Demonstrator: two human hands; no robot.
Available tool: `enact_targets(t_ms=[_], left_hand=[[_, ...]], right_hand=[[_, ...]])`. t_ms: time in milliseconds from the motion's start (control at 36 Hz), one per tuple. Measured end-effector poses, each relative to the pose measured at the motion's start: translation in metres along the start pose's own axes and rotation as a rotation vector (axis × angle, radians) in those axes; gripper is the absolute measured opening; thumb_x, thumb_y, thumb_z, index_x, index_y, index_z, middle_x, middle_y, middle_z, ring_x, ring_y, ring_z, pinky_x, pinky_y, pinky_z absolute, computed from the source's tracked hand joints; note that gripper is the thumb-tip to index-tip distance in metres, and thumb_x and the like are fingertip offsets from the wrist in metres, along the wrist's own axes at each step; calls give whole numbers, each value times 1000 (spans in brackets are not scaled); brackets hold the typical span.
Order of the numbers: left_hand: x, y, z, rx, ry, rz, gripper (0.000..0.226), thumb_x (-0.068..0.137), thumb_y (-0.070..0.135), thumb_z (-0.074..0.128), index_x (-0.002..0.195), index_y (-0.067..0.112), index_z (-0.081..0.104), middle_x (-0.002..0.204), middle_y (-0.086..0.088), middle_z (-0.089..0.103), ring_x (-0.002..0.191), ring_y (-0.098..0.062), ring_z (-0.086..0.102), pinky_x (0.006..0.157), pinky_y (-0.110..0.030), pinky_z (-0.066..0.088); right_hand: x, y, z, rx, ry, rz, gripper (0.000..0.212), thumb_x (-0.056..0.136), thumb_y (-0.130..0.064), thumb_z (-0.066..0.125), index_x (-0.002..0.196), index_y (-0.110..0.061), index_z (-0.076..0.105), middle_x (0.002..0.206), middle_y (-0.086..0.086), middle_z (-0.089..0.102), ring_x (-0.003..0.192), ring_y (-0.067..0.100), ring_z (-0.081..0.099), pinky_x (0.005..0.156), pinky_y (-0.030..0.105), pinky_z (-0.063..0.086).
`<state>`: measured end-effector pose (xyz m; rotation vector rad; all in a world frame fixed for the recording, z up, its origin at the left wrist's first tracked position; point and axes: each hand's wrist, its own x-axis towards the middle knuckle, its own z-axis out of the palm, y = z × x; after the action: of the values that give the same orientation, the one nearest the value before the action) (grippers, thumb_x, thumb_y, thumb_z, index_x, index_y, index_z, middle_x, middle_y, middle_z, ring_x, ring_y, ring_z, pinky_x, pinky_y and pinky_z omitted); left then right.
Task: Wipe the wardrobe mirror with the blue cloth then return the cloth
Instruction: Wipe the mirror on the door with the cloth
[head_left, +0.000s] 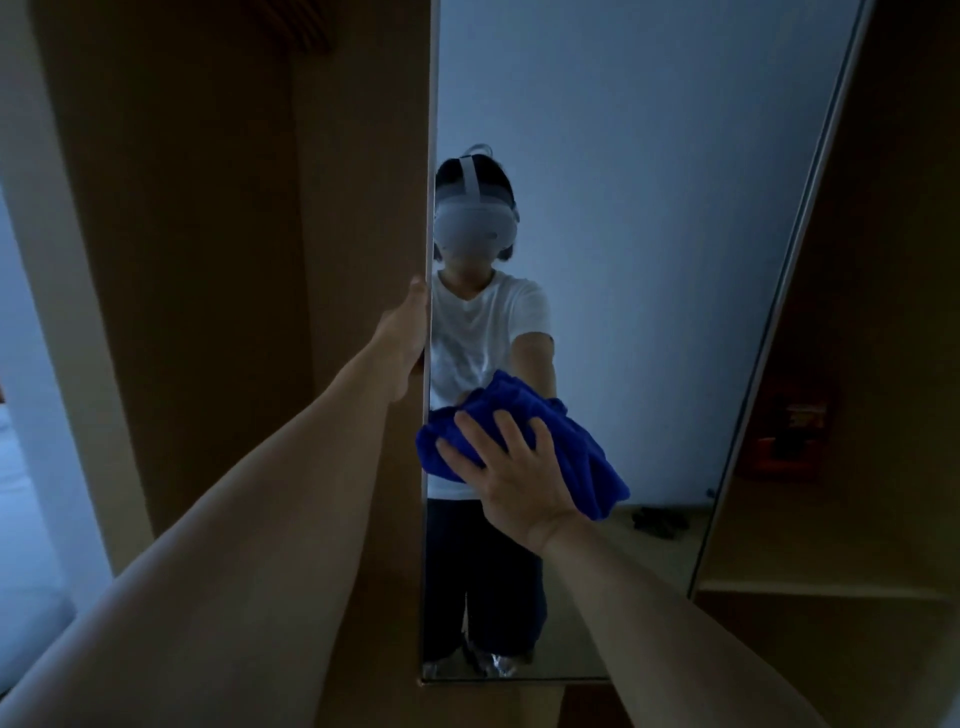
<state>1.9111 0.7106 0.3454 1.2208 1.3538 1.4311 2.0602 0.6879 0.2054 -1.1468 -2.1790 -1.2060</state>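
The tall wardrobe mirror (649, 208) fills the middle of the view, on a door that stands open. My right hand (511, 475) presses a bunched blue cloth (587, 457) flat against the glass near the mirror's left side, at about mid-height. My left hand (408, 327) grips the left edge of the mirror door, fingers wrapped around it and partly hidden behind the edge. The glass reflects a person in a white shirt with a headset, and the cloth.
A brown wardrobe panel (234, 260) stands left of the mirror. To the right, the open wardrobe interior (857, 415) shows a shelf and some dim objects. A pale wall and bedding lie at the far left. The room is dim.
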Motion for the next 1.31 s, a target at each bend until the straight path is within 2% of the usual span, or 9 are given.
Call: enact_targets(t_ms=[250, 333, 417, 500, 611, 750, 1083, 1139, 1306], left_hand=[[-10, -23, 3, 133, 14, 11, 80, 92, 67, 16, 141, 8, 38, 142, -17, 43, 129, -32, 42, 103, -41, 32], [-8, -28, 4, 119, 14, 14, 77, 93, 65, 16, 134, 7, 47, 130, -17, 53, 115, -30, 52, 99, -39, 39], [-4, -29, 4, 106, 18, 35, 75, 94, 62, 17, 122, 5, 56, 103, -12, 62, 88, -21, 57, 73, -30, 43], [0, -33, 5, 78, 45, 41, 76, 93, 64, 19, 123, 4, 54, 109, -14, 62, 98, -25, 58, 80, -33, 45], [4, -40, 9, 74, 98, 67, 65, 92, 65, 18, 95, 11, 55, 82, -5, 59, 73, -15, 55, 60, -25, 39], [7, -46, 14, 83, 156, 128, 62, 93, 64, 17, 70, 17, 52, 64, -3, 51, 58, -13, 48, 55, -24, 39], [7, -48, 12, 63, 167, 52, 80, 88, 71, 19, 110, 5, 59, 85, -10, 61, 77, -19, 61, 70, -28, 47], [3, -53, 12, 82, 149, 29, 84, 88, 71, 17, 117, 3, 57, 99, -15, 63, 91, -24, 61, 75, -30, 46], [4, -55, 14, 78, 184, -9, 76, 89, 71, 16, 104, 8, 57, 83, -9, 60, 73, -17, 56, 61, -26, 41]], right_hand=[[1, 17, -15, -66, -46, -144, 66, 65, -38, 75, 128, -33, 57, 135, 1, 53, 115, 31, 50, 85, 52, 48], [15, 33, -30, -78, -23, -60, 67, 65, -38, 74, 129, -34, 56, 135, 0, 53, 115, 31, 53, 86, 52, 48], [29, 53, -45, -73, 29, 33, 69, 65, -32, 74, 131, -31, 54, 135, 5, 52, 115, 35, 50, 86, 54, 46], [36, 71, -53, -64, 69, 88, 66, 65, -27, 74, 129, -27, 58, 133, 9, 55, 111, 38, 54, 83, 55, 45], [28, 66, -47, -41, 96, 172, 67, 63, -27, 76, 128, -27, 59, 133, 9, 56, 110, 38, 56, 82, 57, 46], [1, 55, -24, -67, 60, 119, 70, 59, -32, 78, 127, -30, 59, 133, 5, 56, 108, 35, 57, 80, 56, 48], [-41, 74, -6, -57, 43, -118, 73, 60, -36, 73, 131, -30, 54, 135, 3, 53, 112, 32, 45, 79, 53, 47], [-34, 84, -10, -49, 88, -65, 72, 60, -34, 73, 130, -29, 56, 134, 4, 54, 110, 32, 46, 78, 54, 46], [-1, 129, -37, 17, 225, 253, 63, 69, -33, 63, 131, -24, 56, 134, 11, 53, 111, 39, 46, 84, 55, 42]])
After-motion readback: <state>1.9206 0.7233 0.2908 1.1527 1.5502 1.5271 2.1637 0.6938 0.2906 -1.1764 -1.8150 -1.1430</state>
